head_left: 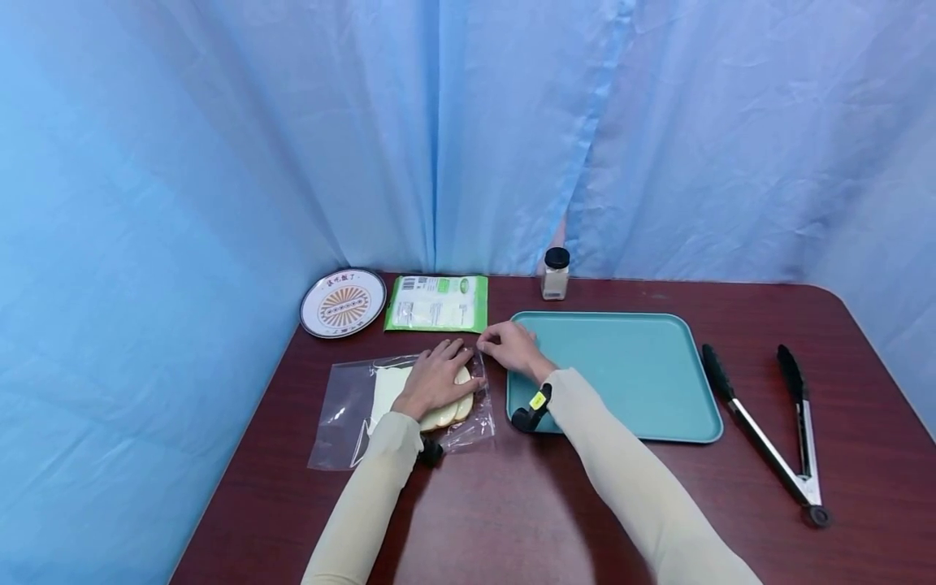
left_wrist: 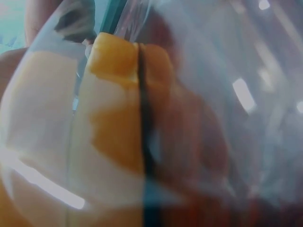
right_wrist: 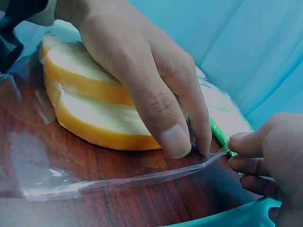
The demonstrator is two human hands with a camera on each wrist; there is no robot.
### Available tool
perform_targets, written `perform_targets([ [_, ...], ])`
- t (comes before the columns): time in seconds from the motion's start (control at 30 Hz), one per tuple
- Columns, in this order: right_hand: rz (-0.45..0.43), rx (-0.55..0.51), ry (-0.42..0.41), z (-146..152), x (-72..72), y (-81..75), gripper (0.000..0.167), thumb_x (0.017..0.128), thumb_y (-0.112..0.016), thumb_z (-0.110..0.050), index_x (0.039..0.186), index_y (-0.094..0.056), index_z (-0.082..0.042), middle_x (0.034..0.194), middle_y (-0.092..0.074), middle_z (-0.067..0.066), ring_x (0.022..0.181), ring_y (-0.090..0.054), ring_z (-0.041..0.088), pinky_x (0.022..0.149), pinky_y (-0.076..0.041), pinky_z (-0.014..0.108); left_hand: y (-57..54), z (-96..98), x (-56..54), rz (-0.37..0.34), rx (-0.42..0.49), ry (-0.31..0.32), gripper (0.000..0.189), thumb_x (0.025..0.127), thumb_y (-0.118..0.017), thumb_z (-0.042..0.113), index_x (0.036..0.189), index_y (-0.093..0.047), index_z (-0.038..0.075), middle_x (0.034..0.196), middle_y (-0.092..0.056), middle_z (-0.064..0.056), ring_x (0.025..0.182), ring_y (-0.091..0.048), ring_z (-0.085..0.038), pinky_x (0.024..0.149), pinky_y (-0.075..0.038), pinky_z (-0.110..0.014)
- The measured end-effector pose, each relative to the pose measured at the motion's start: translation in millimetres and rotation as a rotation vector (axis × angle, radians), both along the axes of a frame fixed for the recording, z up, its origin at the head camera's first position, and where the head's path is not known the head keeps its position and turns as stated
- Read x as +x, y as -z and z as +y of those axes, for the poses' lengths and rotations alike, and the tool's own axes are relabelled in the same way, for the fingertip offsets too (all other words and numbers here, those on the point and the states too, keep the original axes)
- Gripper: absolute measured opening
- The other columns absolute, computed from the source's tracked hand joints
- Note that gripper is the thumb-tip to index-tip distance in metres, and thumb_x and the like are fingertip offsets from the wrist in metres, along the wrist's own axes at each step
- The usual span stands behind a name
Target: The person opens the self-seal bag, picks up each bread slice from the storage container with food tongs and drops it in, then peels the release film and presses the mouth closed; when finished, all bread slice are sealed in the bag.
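Observation:
Slices of bread [head_left: 441, 418] lie inside a clear plastic bag [head_left: 344, 406] on the table, stacked and fanned. My left hand [head_left: 435, 382] lies over the bread, palm down with fingers spread. In the right wrist view, its thumb and fingertips reach past the slices [right_wrist: 102, 120] toward the bag's edge [right_wrist: 128, 182]. My right hand [head_left: 513, 349] pinches the far corner of that edge between thumb and finger. The left wrist view looks through glossy plastic at the crusts [left_wrist: 116, 59], blurred and partly hidden by reflections.
A teal tray [head_left: 614, 378] stands right of the bag, under my right wrist. Behind are a round plate [head_left: 322, 321], a green-and-white packet [head_left: 436, 305] and a black-capped jar [head_left: 555, 283]. Metal tongs [head_left: 768, 443] with black tips lie spread at the right.

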State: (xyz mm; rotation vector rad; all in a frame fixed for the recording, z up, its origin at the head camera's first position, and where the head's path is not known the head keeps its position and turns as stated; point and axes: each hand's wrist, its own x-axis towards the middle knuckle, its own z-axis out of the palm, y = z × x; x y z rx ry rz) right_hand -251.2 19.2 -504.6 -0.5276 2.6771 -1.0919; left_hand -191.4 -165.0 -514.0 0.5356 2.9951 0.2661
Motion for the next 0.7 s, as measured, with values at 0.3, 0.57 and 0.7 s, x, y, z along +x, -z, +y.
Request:
perform_targets([
  [0.3,0.026,-0.041,-0.012,7,9.3,0.2,0.018,0.098,-0.064,-0.024,0.104,-0.077,-0.013,0.106,-0.076,0.006,0.105,-0.067,0.026,0.1,-0.049,0.048,-1.4,-0.4,0.3,-0.013,0.003,0.001,0.065,0.098,-0.049,0.059,0.149,-0.05,0.019,0.159,-0.041,-0.012,0.149,-0.038,-0.034,0.118,-0.037,-0.059],
  [0.57,0.011,-0.122,-0.029,13,18.8,-0.9,0.018,0.098,-0.064,-0.021,0.104,-0.077,-0.01,0.105,-0.075,0.008,0.103,-0.067,0.025,0.093,-0.053,0.042,-1.1,-0.7,1.5,0.02,0.009,0.014,0.062,0.098,-0.051,0.055,0.146,-0.052,0.017,0.157,-0.044,-0.014,0.147,-0.039,-0.035,0.116,-0.038,-0.06],
  [0.7,0.017,-0.153,-0.04,15,24.6,-4.0,0.017,0.097,-0.065,-0.02,0.104,-0.077,-0.01,0.107,-0.075,0.009,0.104,-0.067,0.024,0.092,-0.053,0.041,-0.8,-0.5,1.5,0.011,0.027,0.008,0.064,0.098,-0.051,0.058,0.147,-0.051,0.017,0.159,-0.042,-0.013,0.149,-0.037,-0.033,0.117,-0.037,-0.061],
])
